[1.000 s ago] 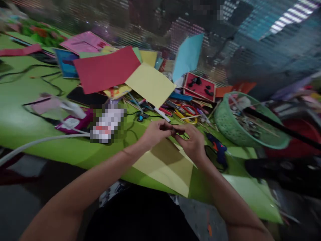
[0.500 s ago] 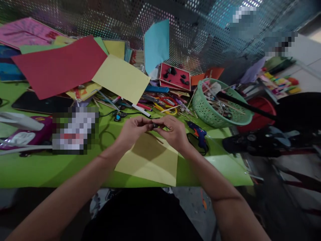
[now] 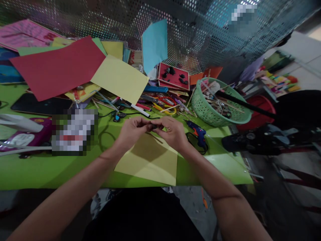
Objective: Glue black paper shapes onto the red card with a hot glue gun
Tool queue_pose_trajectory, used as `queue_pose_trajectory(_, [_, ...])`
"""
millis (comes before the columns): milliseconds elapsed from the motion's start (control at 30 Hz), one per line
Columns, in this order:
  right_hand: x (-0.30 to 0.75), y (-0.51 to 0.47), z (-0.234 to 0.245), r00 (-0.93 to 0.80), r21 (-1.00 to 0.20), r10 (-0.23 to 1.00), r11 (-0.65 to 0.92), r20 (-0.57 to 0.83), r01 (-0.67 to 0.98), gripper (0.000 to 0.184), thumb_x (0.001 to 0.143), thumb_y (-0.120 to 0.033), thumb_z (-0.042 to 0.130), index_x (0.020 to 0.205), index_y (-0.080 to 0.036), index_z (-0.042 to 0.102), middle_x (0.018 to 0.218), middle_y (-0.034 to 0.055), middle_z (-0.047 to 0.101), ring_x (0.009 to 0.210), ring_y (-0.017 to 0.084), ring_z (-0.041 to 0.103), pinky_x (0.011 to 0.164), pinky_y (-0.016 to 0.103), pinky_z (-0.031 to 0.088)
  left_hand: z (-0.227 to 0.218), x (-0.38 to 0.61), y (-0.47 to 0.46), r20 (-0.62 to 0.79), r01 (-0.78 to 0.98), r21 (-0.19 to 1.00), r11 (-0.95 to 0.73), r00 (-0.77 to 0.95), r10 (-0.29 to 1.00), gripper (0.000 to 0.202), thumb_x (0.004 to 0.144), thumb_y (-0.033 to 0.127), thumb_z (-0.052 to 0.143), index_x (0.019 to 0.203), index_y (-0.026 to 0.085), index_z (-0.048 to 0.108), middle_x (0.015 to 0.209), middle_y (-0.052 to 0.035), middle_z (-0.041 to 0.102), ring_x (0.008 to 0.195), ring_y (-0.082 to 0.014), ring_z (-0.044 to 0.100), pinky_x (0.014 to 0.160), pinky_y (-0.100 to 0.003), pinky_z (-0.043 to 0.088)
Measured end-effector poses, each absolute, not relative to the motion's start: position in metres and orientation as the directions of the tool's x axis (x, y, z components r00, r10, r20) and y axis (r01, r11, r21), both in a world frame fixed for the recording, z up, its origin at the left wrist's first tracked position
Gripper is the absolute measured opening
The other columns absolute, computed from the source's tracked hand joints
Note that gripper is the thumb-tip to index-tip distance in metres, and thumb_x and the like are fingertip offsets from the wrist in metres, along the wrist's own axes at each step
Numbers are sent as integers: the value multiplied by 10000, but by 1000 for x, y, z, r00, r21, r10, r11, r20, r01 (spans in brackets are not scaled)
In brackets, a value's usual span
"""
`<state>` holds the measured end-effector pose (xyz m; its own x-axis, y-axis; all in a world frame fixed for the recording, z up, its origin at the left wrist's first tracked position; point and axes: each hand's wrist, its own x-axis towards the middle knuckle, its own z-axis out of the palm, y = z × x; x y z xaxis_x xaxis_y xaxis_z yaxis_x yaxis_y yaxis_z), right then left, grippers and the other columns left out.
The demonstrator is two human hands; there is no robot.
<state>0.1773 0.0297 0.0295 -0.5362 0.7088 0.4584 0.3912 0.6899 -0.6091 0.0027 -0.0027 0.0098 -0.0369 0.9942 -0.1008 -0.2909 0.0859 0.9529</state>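
Observation:
My left hand (image 3: 132, 131) and my right hand (image 3: 172, 132) meet above a yellow sheet of paper (image 3: 150, 160) on the green table (image 3: 37, 167). Both pinch a small dark object (image 3: 155, 127) between their fingertips; I cannot make out what it is. A thin stick lies across the yellow sheet just below my hands. A blue glue gun (image 3: 198, 133) lies right of my right hand.
A green basket (image 3: 218, 115) of sticks stands at the right. Red (image 3: 57, 68), yellow (image 3: 120, 78) and blue (image 3: 154, 43) paper sheets, pens and scissors (image 3: 165, 107) crowd the far side. A pink device (image 3: 25, 137) sits at the left. A mesh wall stands behind.
The view swung from a tilted, blurred look to a level one. My hands stayed together on the small dark object, with only slight finger movement.

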Motion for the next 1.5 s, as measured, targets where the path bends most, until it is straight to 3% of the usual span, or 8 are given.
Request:
queue_pose_trajectory(300, [178,31,27,-526,-594,704,699,477,397,230,833,-150,706,1046,-236,726,906,21,734,805,156,668,739,283,529,13,2,-4,-122,-312,943,116,0,993,269,620,343,860,759,149,736,699,-16,703,630,-111,584,584,-217,438])
queue_pose_trajectory(567, [175,28,23,-548,-485,651,759,526,435,201,873,-173,665,1049,-249,726,942,37,749,880,181,683,788,311,532,5,5,-1,-130,-395,914,95,-62,990,262,540,268,887,697,142,719,696,-19,716,656,-119,624,672,-240,480])
queue_pose_trajectory(800, [174,28,25,-521,-532,664,745,536,402,170,870,-203,695,1035,-227,730,885,30,744,820,165,675,736,290,527,8,7,-3,-150,-416,905,91,-113,982,212,561,253,859,699,158,729,662,-3,704,621,-120,610,637,-243,482])
queue_pose_trajectory(967, [177,31,27,-461,-622,737,670,495,404,193,838,-207,727,1029,-228,735,862,19,721,747,149,653,686,279,529,11,6,-4,-137,-420,901,112,-29,990,302,599,322,874,809,141,756,756,-35,740,685,-122,635,683,-239,492])
queue_pose_trajectory(1300, [178,30,29,-509,-649,749,644,425,406,239,818,-151,716,1039,-237,746,895,21,740,820,174,678,753,317,544,9,3,-3,-96,-322,943,78,-40,995,319,539,366,902,707,156,731,676,-14,713,616,-125,605,602,-242,468])
queue_pose_trajectory(1500, [177,30,30,-502,-668,755,633,421,392,231,806,-155,734,1025,-225,751,863,19,736,777,165,673,715,304,538,13,4,-4,-87,-308,949,71,-37,996,284,560,354,885,703,160,734,665,-14,707,608,-120,590,589,-234,460])
